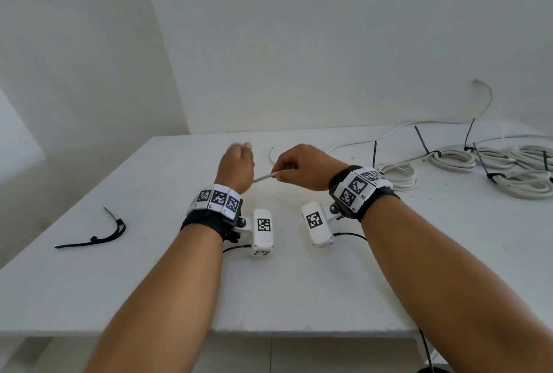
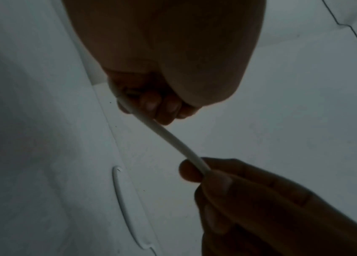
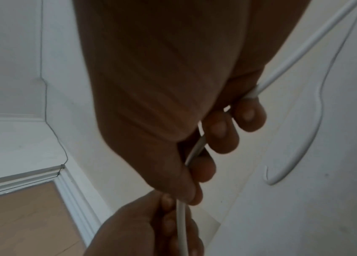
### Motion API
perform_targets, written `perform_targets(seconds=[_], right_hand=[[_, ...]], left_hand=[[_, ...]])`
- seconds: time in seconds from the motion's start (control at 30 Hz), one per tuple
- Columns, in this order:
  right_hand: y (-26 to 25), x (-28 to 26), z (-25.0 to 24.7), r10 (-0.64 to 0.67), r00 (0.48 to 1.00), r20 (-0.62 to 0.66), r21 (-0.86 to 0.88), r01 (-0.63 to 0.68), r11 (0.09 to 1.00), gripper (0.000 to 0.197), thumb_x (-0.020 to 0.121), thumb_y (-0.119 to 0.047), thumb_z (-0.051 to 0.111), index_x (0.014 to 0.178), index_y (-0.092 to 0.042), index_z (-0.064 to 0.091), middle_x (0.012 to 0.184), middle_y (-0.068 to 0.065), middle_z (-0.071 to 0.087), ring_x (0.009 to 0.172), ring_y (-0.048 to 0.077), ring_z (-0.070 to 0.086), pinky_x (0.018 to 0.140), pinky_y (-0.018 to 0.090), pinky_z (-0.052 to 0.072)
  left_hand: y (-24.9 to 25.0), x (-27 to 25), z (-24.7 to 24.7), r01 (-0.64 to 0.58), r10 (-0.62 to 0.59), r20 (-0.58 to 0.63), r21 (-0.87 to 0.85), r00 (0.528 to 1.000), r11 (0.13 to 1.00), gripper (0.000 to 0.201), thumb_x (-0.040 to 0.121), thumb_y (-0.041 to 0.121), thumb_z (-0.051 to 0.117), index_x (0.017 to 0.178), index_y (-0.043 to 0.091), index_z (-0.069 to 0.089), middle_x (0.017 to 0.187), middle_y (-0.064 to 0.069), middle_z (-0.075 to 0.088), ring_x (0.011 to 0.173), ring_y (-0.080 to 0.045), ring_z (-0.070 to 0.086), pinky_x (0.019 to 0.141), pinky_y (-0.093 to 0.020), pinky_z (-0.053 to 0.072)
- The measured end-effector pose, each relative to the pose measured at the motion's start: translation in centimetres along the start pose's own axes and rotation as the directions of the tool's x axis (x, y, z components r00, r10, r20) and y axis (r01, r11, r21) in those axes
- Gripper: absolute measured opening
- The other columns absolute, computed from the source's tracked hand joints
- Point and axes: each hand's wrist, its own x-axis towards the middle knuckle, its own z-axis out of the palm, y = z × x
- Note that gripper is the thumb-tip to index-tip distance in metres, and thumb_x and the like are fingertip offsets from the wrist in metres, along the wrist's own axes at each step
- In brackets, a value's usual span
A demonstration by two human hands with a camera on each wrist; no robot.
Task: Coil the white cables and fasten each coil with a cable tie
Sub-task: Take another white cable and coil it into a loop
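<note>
Your forearms reach out over the white table (image 1: 299, 282), each wrist strapped with a marker band and a small white camera unit. Between your hands a short span of white cable (image 1: 264, 177) is stretched taut, held above the table top. Your left hand (image 1: 236, 167) has its fingers curled round one end of that span; the left wrist view shows the cable (image 2: 168, 136) running out from under those curled fingers (image 2: 151, 104). Your right hand (image 1: 302, 167) pinches the cable between thumb and fingertips, and the right wrist view shows it threading through the folded fingers (image 3: 221, 135) and leaving past the little finger. A loose cable end (image 1: 272, 155) lies on the table just beyond your hands. To your right lie finished coils (image 1: 490, 169), each bound with a black cable tie (image 1: 422, 140) standing up. Spare black cable ties (image 1: 98, 235) lie well apart at your left.
</note>
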Motion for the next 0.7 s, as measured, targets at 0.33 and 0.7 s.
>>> perform_targets(seconds=[0.33, 0.7], right_hand=[[2.9, -1.0, -1.5, -0.022, 0.930, -0.366, 0.047, 0.042, 0.998, 0.031, 0.072, -0.040, 0.087, 0.077, -0.019, 0.065, 0.068, -0.008, 0.064, 0.062, 0.008, 0.055, 0.058, 0.021, 0.045], [3.5, -0.9, -0.5, 0.087, 0.937, -0.338, 0.236, -0.006, 0.972, 0.018, 0.095, -0.032, 0.065, 0.082, -0.025, 0.075, 0.060, -0.015, 0.063, 0.049, 0.003, 0.043, 0.051, 0.013, 0.035]], left_hand=[[0.5, -1.3, 2.0, 0.238, -0.104, 0.606, -0.146, 0.789, 0.960, 0.050, 0.106, 0.038, 0.027, 0.062, 0.016, 0.035, 0.049, 0.001, 0.033, 0.047, -0.015, 0.022, 0.044, -0.023, 0.021], [1.0, -2.5, 0.6, 0.485, 0.262, 0.688, -0.685, 0.677, 0.544, 0.052, 0.101, 0.041, 0.030, 0.053, 0.024, 0.037, 0.049, 0.008, 0.014, 0.042, -0.011, 0.010, 0.042, -0.021, 0.017]])
